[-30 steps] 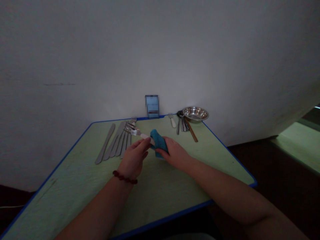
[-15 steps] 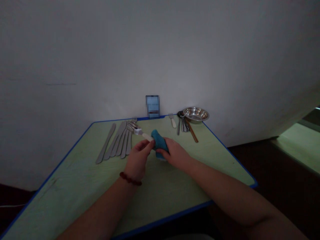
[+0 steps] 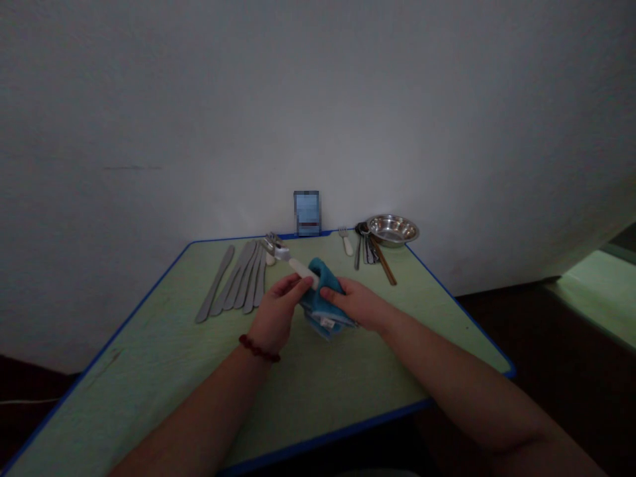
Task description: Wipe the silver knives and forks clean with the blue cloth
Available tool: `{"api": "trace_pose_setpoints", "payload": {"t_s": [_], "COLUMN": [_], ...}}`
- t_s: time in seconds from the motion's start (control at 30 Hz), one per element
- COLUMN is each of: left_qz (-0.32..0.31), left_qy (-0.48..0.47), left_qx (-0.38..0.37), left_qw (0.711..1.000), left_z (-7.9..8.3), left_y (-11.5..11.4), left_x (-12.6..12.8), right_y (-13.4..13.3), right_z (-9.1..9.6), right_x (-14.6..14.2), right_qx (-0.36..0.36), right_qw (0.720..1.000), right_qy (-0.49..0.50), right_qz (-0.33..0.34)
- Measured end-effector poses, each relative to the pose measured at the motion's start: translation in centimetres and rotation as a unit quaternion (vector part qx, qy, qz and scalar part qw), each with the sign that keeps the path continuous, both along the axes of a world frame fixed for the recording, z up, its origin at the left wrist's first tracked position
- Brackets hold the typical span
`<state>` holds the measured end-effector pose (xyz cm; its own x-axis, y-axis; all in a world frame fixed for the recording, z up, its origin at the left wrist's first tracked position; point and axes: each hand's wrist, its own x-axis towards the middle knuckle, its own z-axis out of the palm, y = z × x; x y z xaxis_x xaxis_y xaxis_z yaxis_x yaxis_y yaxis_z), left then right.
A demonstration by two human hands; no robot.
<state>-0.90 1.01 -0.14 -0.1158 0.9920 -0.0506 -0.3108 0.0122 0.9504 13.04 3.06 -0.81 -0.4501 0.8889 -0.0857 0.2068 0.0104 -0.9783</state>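
My left hand (image 3: 279,306) pinches the white handle of a fork (image 3: 302,270), whose metal tines point up and left over the table. A blue cloth (image 3: 322,311) is bunched around the handle's lower end, and my right hand (image 3: 362,303) grips it with the thumb on top. One loose corner of the cloth hangs below, showing a small white tag. Left of the held fork, several table knives (image 3: 241,285) lie fanned out side by side. Just behind its tines, another pale-handled fork (image 3: 270,260) lies partly hidden.
A light green table (image 3: 348,384) with blue edging stands against the wall. Toward its back right are a small white-handled fork (image 3: 346,242), several spoons (image 3: 366,250), brown chopsticks (image 3: 385,264) and a steel bowl (image 3: 393,230). A blurred-out phone-like screen (image 3: 307,213) leans upright at the back.
The cloth has opened out, with its tagged corner now hanging below my hands. The fork has shifted slightly right, and more of its white handle shows.
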Motion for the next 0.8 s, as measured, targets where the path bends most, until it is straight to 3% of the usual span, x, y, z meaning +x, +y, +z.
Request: {"api": "trace_pose_setpoints", "payload": {"t_s": [0.1,0.23,0.43,0.6,0.8], "left_qz": [-0.012,0.023,0.041,0.058,0.068], "left_qy": [-0.015,0.005,0.034,0.042,0.018], "left_qx": [0.013,0.022,0.046,0.047,0.040], "left_qw": [1.000,0.999,0.998,0.996,0.997], "left_z": [-0.2,-0.2,-0.3,-0.1,0.3], "left_y": [0.1,0.1,0.1,0.2,0.5], "left_x": [-0.2,-0.1,0.0,-0.2,-0.2], "right_y": [-0.2,-0.3,0.2,0.3,0.4], "right_z": [0.0,-0.1,-1.3,-0.9,-0.7], "right_x": [-0.2,-0.6,-0.6,-0.4,-0.3], "right_qx": [-0.125,-0.161,-0.042,0.060,0.112], "right_qw": [0.986,0.977,0.998,0.991,0.984], "right_qy": [0.113,0.138,0.029,-0.099,-0.123], "right_qz": [0.011,-0.006,-0.044,-0.066,-0.062]}}
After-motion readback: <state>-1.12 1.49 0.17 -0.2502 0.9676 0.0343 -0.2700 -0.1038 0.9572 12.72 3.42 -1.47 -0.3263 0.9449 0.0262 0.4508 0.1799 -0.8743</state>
